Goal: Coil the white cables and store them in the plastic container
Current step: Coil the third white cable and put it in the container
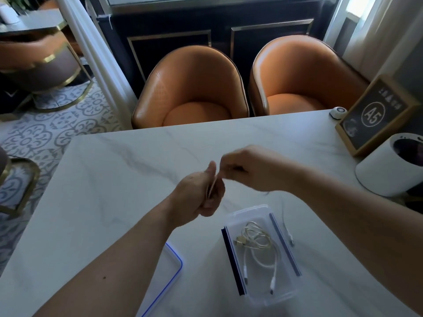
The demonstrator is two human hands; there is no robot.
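Marble table, two orange chairs behind it, framed A5 sign, white round bin at right

Counter looked polished white marble, grey-veined. Container was clear glossy plastic. Beyond container: chairs showed smooth tan leather; sign frame was pale wood.

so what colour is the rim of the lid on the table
Blue, running round the clear lid; the head view shows it.
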